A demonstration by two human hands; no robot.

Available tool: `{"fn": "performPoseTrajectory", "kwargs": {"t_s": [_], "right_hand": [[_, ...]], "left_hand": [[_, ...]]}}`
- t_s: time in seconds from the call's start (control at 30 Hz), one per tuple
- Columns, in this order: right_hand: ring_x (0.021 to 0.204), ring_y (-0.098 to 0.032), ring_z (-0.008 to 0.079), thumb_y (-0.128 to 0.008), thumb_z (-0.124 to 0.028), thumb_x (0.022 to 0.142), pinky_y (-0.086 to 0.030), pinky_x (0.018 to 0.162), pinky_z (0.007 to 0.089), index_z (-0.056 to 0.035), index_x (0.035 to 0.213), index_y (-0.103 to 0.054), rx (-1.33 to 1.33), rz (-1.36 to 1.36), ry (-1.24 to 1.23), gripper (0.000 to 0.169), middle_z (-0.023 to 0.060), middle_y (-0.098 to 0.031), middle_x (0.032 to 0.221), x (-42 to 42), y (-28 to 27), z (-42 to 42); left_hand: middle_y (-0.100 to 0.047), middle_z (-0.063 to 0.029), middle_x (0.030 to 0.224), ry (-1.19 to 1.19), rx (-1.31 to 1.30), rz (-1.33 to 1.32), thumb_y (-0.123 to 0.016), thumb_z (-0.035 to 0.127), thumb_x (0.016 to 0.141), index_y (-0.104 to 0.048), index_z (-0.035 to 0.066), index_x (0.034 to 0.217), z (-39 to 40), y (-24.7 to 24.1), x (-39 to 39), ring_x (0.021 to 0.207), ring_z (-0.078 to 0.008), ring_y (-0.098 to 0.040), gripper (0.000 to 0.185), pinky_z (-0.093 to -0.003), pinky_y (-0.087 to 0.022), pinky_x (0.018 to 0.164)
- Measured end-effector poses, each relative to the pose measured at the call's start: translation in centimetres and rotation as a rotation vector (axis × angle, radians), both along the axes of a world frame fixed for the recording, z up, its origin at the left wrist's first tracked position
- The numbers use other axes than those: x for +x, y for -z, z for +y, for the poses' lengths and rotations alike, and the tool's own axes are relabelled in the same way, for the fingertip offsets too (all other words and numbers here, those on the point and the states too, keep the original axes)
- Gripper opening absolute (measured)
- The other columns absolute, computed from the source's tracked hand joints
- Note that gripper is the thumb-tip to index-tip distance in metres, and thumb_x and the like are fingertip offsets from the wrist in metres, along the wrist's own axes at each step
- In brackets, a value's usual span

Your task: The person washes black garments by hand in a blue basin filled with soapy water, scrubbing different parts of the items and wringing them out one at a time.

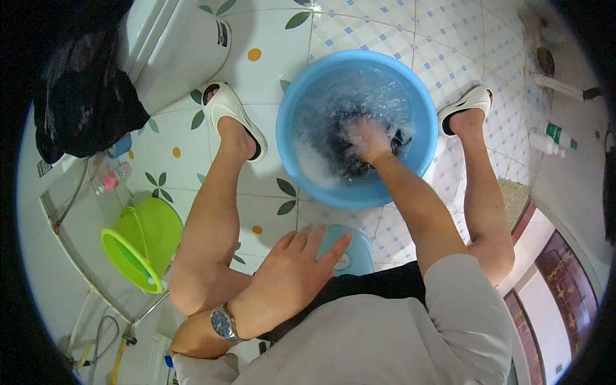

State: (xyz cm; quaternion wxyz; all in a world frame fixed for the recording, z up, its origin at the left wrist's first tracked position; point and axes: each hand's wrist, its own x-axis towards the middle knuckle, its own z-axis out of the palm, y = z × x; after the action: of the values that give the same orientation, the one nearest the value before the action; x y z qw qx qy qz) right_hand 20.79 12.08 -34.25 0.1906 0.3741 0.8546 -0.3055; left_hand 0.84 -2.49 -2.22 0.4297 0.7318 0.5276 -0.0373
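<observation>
A round blue plastic basin (293, 173) stands on the tiled floor, filled with sudsy, rippling water. Dark cloth (344, 147) lies in the water. My right hand (370, 139) reaches down into the basin onto this cloth. Splashing water and blur cover its fingers, so whether they grip the cloth cannot be told. My left hand (301, 267), with a metal-band watch (223, 322) on the wrist, hovers or rests before my lap, palm down. Its fingers are apart and hold nothing. Partly beneath it shows a light blue plastic object (356, 248), perhaps a stool.
A lime-green bucket (159, 231) is at the left beside my leg. Black clothing (91, 101) hangs near a white toilet-like fixture (183, 53). A pink-and-clear bottle (115, 178) is near the left wall. White bottles (546, 143) stand at the right. My slippered feet flank the basin.
</observation>
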Motion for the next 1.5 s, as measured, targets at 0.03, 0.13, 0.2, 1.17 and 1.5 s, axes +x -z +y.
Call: {"fn": "performPoseTrajectory", "kwargs": {"t_s": [0.03,0.13,0.2,1.17,1.5], "right_hand": [[0.117,-0.057,0.0383,-0.064,-0.026,0.083,-0.045,0.101,0.0468,-0.0125,0.115,-0.066,-0.067,-0.060,0.088,0.035,0.0185,-0.060,0.127,-1.7,-1.2,1.1],[0.104,-0.065,0.0391,-0.063,-0.036,0.086,-0.052,0.088,0.0448,-0.0060,0.111,-0.068,-0.118,-0.286,0.399,0.040,0.0208,-0.069,0.108,-5.0,-2.1,4.7],[0.098,-0.067,0.0371,-0.066,-0.040,0.084,-0.052,0.085,0.0423,-0.0039,0.111,-0.069,-0.150,0.008,0.642,0.045,0.0201,-0.070,0.103,-2.3,-0.2,6.1],[0.109,-0.061,0.0383,-0.060,-0.031,0.087,-0.049,0.097,0.0453,-0.0036,0.110,-0.068,-0.086,-0.128,0.184,0.036,0.0224,-0.066,0.115,-2.9,-0.9,7.7],[0.110,-0.060,0.0244,-0.066,-0.011,0.081,-0.046,0.098,0.0363,-0.0018,0.130,-0.056,-0.802,0.407,0.643,0.051,0.0155,-0.064,0.120,5.0,-8.9,1.6]], "left_hand": [[-0.054,-0.0198,0.133,-0.008,-0.002,-0.001,-0.070,0.025,0.084,-0.042,0.015,0.146,-0.2,-0.1,0.0,0.116,-0.0371,-0.058,0.069,-0.0458,-0.050,0.094],[-0.054,-0.0196,0.133,0.030,0.039,0.008,-0.070,0.026,0.085,-0.042,0.015,0.146,0.2,0.3,0.4,0.116,-0.0377,-0.058,0.068,-0.0456,-0.049,0.094],[-0.054,-0.0195,0.133,0.069,0.070,0.018,-0.069,0.026,0.085,-0.042,0.016,0.146,0.5,0.6,1.1,0.115,-0.0377,-0.058,0.067,-0.0453,-0.049,0.095],[-0.053,-0.0184,0.134,0.014,0.070,0.001,-0.071,0.027,0.084,-0.043,0.018,0.145,0.3,-0.3,0.5,0.117,-0.0360,-0.056,0.068,-0.0462,-0.049,0.095],[-0.054,-0.0175,0.131,0.033,0.089,0.041,-0.073,0.027,0.083,-0.041,0.018,0.146,-1.1,-0.5,0.2,0.112,-0.0355,-0.059,0.072,-0.0429,-0.051,0.092]]}}
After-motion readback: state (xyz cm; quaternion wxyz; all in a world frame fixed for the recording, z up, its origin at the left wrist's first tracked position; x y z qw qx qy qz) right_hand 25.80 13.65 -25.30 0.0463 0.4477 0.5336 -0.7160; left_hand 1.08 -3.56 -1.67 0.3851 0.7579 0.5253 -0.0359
